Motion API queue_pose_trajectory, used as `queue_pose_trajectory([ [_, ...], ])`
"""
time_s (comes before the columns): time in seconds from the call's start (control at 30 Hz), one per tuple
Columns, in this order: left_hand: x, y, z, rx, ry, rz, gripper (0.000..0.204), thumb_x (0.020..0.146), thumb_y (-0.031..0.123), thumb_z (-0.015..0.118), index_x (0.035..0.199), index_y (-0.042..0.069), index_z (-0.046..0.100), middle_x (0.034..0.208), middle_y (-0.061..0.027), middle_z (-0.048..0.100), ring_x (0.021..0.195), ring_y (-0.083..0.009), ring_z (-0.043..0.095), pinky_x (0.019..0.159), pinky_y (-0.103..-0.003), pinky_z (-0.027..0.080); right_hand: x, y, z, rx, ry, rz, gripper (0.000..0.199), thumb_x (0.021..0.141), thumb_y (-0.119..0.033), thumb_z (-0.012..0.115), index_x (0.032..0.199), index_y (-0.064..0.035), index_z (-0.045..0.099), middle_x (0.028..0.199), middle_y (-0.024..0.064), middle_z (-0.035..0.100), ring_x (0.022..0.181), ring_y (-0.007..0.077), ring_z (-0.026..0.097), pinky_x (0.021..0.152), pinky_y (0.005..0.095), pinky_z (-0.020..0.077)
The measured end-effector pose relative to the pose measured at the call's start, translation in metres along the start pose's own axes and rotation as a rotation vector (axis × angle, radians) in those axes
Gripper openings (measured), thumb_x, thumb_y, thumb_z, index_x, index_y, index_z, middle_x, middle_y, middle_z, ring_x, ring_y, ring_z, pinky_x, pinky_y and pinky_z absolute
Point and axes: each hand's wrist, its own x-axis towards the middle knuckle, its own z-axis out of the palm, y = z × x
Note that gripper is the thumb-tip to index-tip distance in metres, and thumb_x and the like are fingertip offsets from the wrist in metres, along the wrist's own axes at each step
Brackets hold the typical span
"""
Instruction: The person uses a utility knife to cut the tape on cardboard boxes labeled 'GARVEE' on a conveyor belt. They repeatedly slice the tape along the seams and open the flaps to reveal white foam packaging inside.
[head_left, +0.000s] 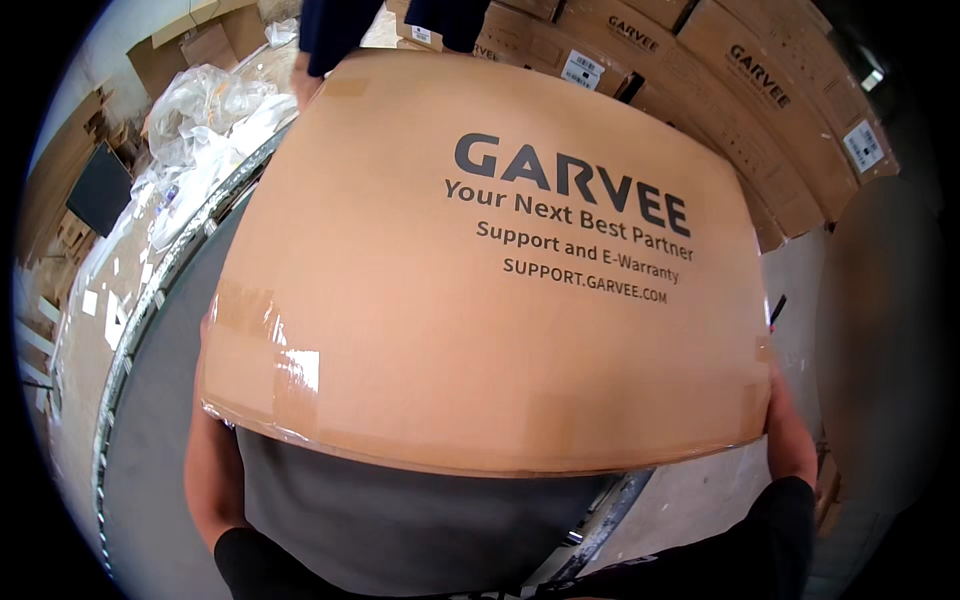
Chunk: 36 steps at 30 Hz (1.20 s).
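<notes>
A large brown cardboard box [480, 360] with dark print and clear tape fills the middle of the view. It is tilted, its near edge over a dark grey belt surface. My left hand [205, 335] is against the box's left side, mostly hidden behind it. On the opposite side my right hand [777, 385] grips the box near its right near corner, its fingers out of sight. At the far left corner another person's hand [303, 82], below a dark blue sleeve [335, 35], touches the box.
Several printed cartons [720, 90] are stacked at the far right. The grey conveyor belt [165, 400] has a metal side rail [150, 290]. Clear plastic wrap [200, 110] and paper scraps lie on the floor at left, near a dark panel [100, 188]. A blurred brown shape [880, 330] stands close at right.
</notes>
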Motion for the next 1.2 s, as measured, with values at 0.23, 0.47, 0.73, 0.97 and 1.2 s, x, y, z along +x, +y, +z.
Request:
queue_pose_trajectory([
  [0.23, -0.086, 0.01, 0.01, 0.075, 0.036, 0.096, 0.041, 0.103, 0.027, 0.057, 0.138, 0.005, 0.057, 0.121, -0.0091, 0.067, 0.104, -0.0204, 0.068, 0.085, -0.036, 0.059, -0.012, -0.01, 0.0, -0.021, -0.071, 0.028, 0.036, 0.097, -0.028, 0.067, 0.126, -0.0092, 0.057, 0.093, 0.0046, 0.067, 0.075, 0.0199, 0.067, 0.062, 0.0348, 0.0559],
  [0.47, -0.374, -0.008, 0.014, -0.088, 0.417, -0.05, 0.043, 0.104, 0.031, 0.057, 0.138, 0.006, 0.057, 0.124, -0.0095, 0.068, 0.107, -0.0203, 0.068, 0.087, -0.038, 0.058, -0.019, -0.022, -0.031, -0.019, -0.225, 0.048, 0.036, 0.097, -0.029, 0.067, 0.126, -0.0092, 0.058, 0.093, 0.0048, 0.067, 0.076, 0.0202, 0.068, 0.063, 0.0351, 0.0561],
  [0.73, -0.695, -0.089, 0.088, -0.306, 0.787, 0.089, 0.043, 0.104, 0.032, 0.056, 0.138, 0.005, 0.058, 0.124, -0.0092, 0.068, 0.107, -0.0199, 0.068, 0.088, -0.037, 0.058, -0.017, -0.036, -0.063, -0.073, -0.468, 0.029, 0.036, 0.097, -0.029, 0.066, 0.126, -0.0092, 0.058, 0.094, 0.0049, 0.067, 0.077, 0.0206, 0.068, 0.064, 0.0354, 0.0564],
  [0.97, -0.841, -0.157, 0.224, -0.525, 0.967, 0.225, 0.043, 0.104, 0.033, 0.056, 0.137, 0.005, 0.058, 0.124, -0.009, 0.068, 0.107, -0.0195, 0.067, 0.089, -0.037, 0.057, 0.019, -0.114, -0.043, -0.2, -0.715, -0.006, 0.037, 0.097, -0.03, 0.066, 0.126, -0.0092, 0.058, 0.095, 0.0051, 0.067, 0.078, 0.0209, 0.068, 0.065, 0.0357, 0.0567],
  [1.2, -0.89, -0.18, 0.348, -0.682, 1.144, 0.287, 0.044, 0.105, 0.034, 0.055, 0.137, 0.005, 0.059, 0.124, -0.0087, 0.068, 0.107, -0.0191, 0.067, 0.089, -0.037, 0.056, 0.028, -0.228, 0.102, -0.405, -0.951, -0.041, 0.037, 0.097, -0.03, 0.066, 0.127, -0.0092, 0.058, 0.096, 0.0052, 0.068, 0.079, 0.0213, 0.069, 0.065, 0.036, 0.0569],
])
